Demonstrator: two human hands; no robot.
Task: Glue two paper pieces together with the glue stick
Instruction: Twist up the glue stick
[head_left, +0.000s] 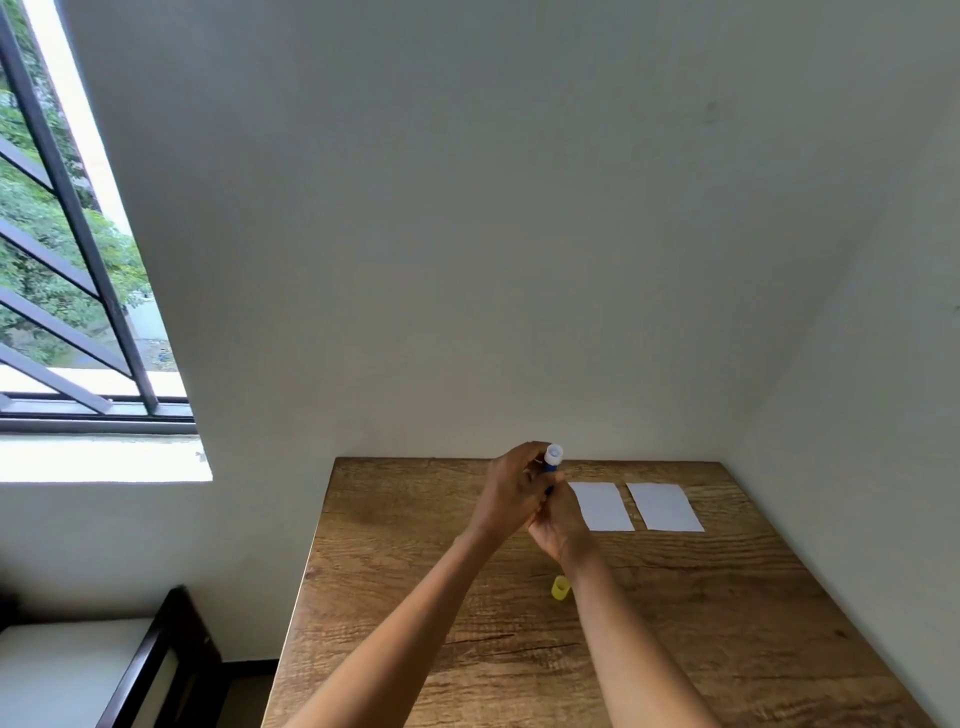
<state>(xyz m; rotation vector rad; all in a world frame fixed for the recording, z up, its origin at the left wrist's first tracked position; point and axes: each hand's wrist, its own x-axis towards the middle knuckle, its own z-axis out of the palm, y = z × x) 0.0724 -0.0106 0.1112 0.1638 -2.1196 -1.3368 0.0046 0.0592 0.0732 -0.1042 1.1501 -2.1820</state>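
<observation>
Blue-bodied glue stick (551, 464), its pale tip pointing up, sits just right of centre in the frame, raised above the far edge of the wooden table (675, 623). Your left hand (511, 493) curls its fingers round the upper barrel, and your right hand (558, 519) grips the base just below, so both hands are closed on it. The step appears to be twisting the glue up. Keep the barrel steady with the upper hand, turn only the base, and raise just a short length so it does not snap or smear.

Two white paper pieces (601, 505) (665, 506) lie flat side by side, apart, immediately right of your hands. A yellow cap (560, 588) rests on the table lower down, beside your right wrist. Plain wall fills the upper frame; a barred window (62, 234) stands at upper left.
</observation>
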